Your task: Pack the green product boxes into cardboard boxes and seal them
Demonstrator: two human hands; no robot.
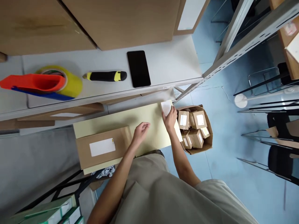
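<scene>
A white label (166, 107) is touched at its near end by the right hand (170, 119), with the thumb and fingers set on opposite sides; whether it is gripped or only rested upon cannot be told. The label is located at the far right corner of the pale yellow counter (153, 133). The left hand (141, 133) is held apart from the right, over the middle of the counter, with its fingertips drawn together; nothing can be seen between them.

To the left of that hand, a long brown box (102, 160) is laid on the counter, with a white sticker (102, 147) shown on its upper face. Just beside the counter's right end, an open carton (208, 133) is filled with small labelled boxes (196, 138).

Beyond the counter, a white shelf (167, 67) is occupied by a dark phone (139, 68), a black-and-yellow cutter (105, 76) and a red tape dispenser (32, 82) loaded with yellow tape (74, 84). Behind these, large cardboard boxes (130, 21) are lined up.
</scene>
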